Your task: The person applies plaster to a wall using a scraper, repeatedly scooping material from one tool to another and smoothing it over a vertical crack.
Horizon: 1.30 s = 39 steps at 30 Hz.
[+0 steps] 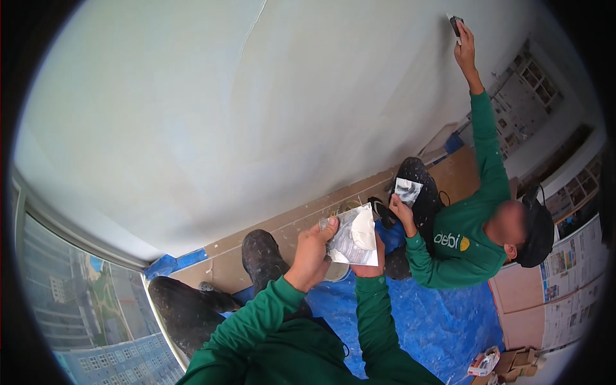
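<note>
The person's forearms, in green sleeves, reach up from the lower edge, where the sleeves are cut off. The left hand [309, 255] is closed on the left side of a silvery plate [348, 249], its thumb lying over the edge; the other fingertips are hard to see. The plate is held up before the person, tilted, with white paste [364, 231] spread thickly along its right part. The right hand [374, 260] is at the plate's right side, mostly hidden behind it, so how far its fingers are closed cannot be told.

Below the plate, a bucket [337, 273] shows only in part, standing by a blue sheet [410, 314]. Beyond, to the right, a co-worker in green [465, 253] grips a smaller plate [407, 190] in the lower hand and raises a dark-handled tool [456, 25] to the pale wall [256, 122]; the tool's blade is barely distinguishable. Cardboard boxes [516, 366] lie near the dark rim.
</note>
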Tool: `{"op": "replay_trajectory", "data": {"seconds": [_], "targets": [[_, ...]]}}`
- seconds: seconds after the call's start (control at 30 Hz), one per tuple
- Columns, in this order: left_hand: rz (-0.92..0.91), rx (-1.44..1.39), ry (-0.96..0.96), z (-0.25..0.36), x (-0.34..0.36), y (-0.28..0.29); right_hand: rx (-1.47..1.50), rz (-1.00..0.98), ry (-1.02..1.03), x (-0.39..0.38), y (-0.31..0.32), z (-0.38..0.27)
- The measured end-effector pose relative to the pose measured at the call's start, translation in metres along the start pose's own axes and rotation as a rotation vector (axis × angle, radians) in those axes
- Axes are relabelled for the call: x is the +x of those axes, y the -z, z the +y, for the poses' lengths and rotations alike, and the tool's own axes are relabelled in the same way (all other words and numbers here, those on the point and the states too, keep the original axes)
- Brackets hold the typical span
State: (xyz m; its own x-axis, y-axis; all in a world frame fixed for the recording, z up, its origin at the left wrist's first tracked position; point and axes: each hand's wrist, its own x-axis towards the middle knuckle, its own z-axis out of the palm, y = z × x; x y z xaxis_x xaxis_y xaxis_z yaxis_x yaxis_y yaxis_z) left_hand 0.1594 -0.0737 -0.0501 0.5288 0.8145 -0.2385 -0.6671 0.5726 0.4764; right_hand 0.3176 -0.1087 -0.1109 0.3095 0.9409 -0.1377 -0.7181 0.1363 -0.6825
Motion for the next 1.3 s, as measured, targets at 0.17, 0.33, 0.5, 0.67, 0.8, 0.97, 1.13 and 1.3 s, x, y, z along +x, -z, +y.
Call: {"op": "replay_trajectory", "data": {"seconds": [0.17, 0.33, 0.5, 0.67, 0.8, 0.97, 1.13, 1.3], "targets": [[0.061, -0.020, -0.067, 0.011, -0.024, -0.006, -0.428, -0.094, 0.216, 0.027, 0.062, -0.016], [0.127, -0.066, -0.273, 0.044, -0.014, 0.037, 0.017, 0.107, 0.169, -0.029, -0.020, -0.049], [0.084, -0.072, -0.358, 0.045, -0.014, 0.044, -0.040, 0.058, 0.267, -0.062, -0.068, 0.000], [0.014, 0.043, -0.408, 0.037, -0.027, 0.038, -0.343, 0.181, 0.475, -0.058, -0.078, 0.025], [-0.073, 0.636, -0.696, 0.035, -0.042, 0.034, -0.764, 0.198, 0.731, -0.054, -0.075, 0.014], [-0.209, 0.990, -0.699, 0.051, -0.047, 0.035, -0.899, 0.153, 1.018, -0.036, -0.080, 0.002], [-0.246, 1.279, -0.551, 0.087, -0.046, 0.037, -0.854, 0.037, 1.019, -0.015, -0.076, -0.016], [0.321, 0.759, -0.463, 0.122, -0.023, 0.058, 0.009, -0.036, 0.591, -0.010, -0.088, -0.014]]}}
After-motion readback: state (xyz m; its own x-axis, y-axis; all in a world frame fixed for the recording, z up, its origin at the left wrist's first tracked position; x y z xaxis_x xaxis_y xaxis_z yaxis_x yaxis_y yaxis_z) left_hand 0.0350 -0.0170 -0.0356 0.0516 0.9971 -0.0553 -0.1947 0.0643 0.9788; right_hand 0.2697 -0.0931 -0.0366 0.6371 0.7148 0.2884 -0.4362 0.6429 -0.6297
